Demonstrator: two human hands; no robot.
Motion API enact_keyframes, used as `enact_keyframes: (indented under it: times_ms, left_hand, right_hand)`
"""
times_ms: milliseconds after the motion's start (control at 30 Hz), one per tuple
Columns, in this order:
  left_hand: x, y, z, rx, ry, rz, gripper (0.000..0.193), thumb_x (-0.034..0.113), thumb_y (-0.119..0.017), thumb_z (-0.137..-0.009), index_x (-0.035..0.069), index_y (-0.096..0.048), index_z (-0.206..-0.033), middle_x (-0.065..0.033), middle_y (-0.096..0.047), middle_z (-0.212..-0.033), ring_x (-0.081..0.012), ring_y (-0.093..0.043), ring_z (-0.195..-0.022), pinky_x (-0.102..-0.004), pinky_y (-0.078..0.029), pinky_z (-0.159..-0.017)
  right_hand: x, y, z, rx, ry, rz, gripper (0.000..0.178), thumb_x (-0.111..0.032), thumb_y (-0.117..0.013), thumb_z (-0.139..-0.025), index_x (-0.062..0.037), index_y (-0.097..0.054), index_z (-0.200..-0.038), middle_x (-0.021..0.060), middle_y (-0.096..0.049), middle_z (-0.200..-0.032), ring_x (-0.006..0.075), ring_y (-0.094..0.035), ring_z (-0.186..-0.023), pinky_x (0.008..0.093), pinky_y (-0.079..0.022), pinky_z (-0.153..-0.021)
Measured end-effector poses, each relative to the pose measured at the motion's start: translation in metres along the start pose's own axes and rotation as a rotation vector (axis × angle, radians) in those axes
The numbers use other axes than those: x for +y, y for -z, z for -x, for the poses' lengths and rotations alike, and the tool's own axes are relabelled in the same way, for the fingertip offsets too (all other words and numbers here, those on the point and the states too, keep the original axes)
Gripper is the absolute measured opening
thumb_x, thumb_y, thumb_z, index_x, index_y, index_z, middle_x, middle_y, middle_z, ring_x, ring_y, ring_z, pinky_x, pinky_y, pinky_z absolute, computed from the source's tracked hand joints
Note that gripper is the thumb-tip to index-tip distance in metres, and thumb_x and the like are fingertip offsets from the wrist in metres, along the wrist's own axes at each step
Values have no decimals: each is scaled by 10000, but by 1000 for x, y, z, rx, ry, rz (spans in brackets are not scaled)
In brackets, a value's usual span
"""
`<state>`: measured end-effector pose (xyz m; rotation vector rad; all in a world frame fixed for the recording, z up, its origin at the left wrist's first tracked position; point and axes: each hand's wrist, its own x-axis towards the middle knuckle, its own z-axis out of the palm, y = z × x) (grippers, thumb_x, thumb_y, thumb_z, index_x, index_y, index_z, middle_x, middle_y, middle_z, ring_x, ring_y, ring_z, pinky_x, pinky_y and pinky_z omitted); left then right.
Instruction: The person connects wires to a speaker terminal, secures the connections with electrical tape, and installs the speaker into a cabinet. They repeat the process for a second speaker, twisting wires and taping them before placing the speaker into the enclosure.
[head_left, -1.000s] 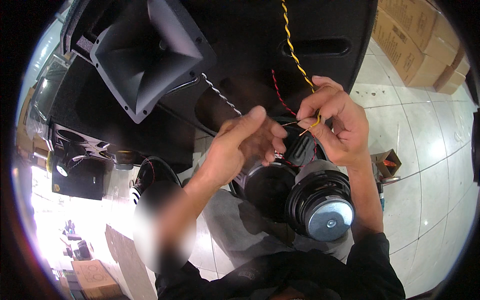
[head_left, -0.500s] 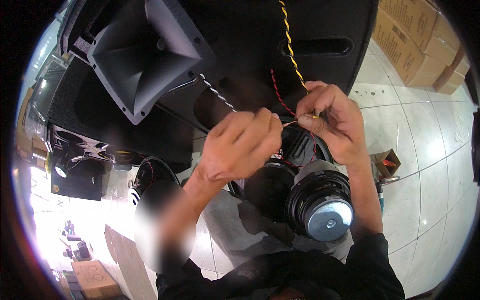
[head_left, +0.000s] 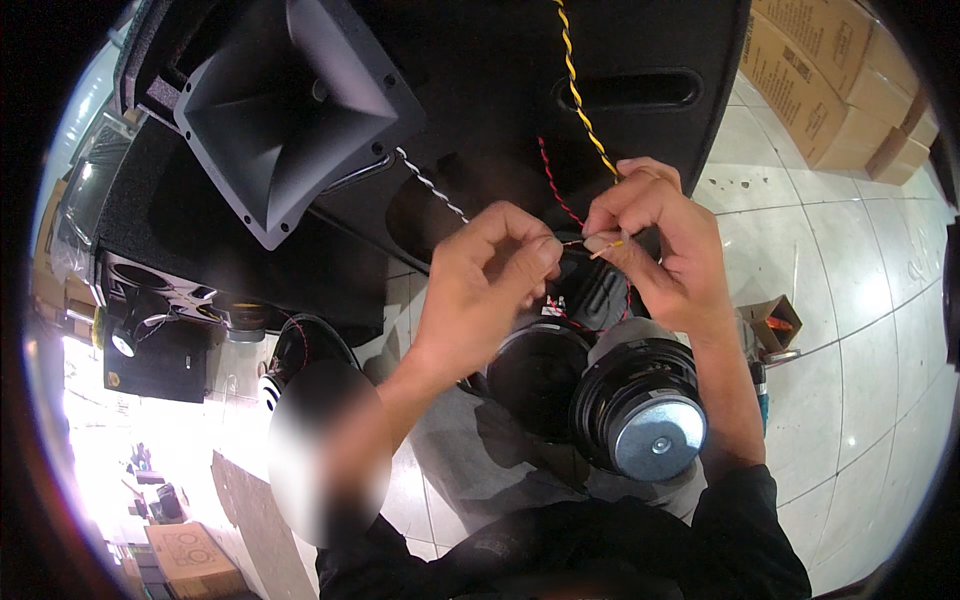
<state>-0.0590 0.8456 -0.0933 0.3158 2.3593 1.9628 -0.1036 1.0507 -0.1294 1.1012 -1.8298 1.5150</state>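
Observation:
My right hand (head_left: 665,240) pinches the lower end of a yellow-and-black twisted wire (head_left: 572,85), which hangs from the top of the view. A yellow strand (head_left: 608,248) with a bare coppery tip sticks out between its fingers. Thumb and forefinger of my left hand (head_left: 480,285) are closed on the thin bare tip of the other, dark strand, just left of the right fingertips. Beyond my left hand, a white-and-black twisted wire (head_left: 432,186) runs down from a black horn (head_left: 300,110). A red-and-black twisted wire (head_left: 557,188) passes behind the right fingers.
Between my legs lie a round speaker driver (head_left: 655,440) with a silver magnet and another dark driver (head_left: 540,365). A large black speaker cabinet (head_left: 480,60) with a slotted handle stands ahead. Cardboard boxes (head_left: 840,80) stand at the far right, a small open box (head_left: 775,325) nearer.
My left hand has turned and its fingers have opened out a little, still pinching near the right fingertips. The yellow strand's bare tip now points down-left. The right hand has barely moved.

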Motion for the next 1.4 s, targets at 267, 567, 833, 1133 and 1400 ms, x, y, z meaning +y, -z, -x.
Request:
enact_keyframes:
  times_ms: [267,567,833,1133,1400]
  left_hand:
    - [-16,4,-6,323,-949,-855,191,-23,-738,-775,15,-669,-949,-115,-675,-878,-276,-658,-757,-359,-533,-676]
    - [-66,-36,52,-208,184,-253,240,237,-692,-946,15,-680,-1035,-85,-695,-850,-117,-629,-755,-284,-499,-703]
    - [-74,-67,66,-209,-165,-406,403,356,-703,-920,-5,-649,-1090,-165,-637,-985,-330,-620,-920,-423,-498,-830]
    - [-50,-115,140,-109,-122,-622,1261,533,-932,-558,-84,-294,-1454,-252,-424,-1344,-458,-428,-1218,-536,-374,-1043]
    - [-57,-112,129,-145,-238,-584,1170,377,-944,-576,3,-284,-1467,-157,-432,-1397,-363,-449,-1244,-541,-386,-1065]
  right_hand:
    - [-8,4,0,57,-282,-113,210,93,-703,-830,-25,-534,-873,115,-659,-930,175,-629,-882,311,-477,-863]
    - [-2,22,7,31,-181,-144,211,160,-733,-776,14,-598,-847,132,-643,-943,180,-648,-883,263,-524,-753]
    - [1,40,16,-89,-20,152,193,191,-717,-749,24,-631,-789,126,-667,-902,310,-704,-1042,343,-611,-807]
    - [17,30,19,38,12,317,147,110,-700,-760,-22,-695,-825,91,-717,-912,239,-739,-914,288,-572,-699]
    - [8,38,5,34,-61,199,193,180,-607,-868,-3,-669,-852,102,-669,-989,373,-721,-1008,350,-632,-749]
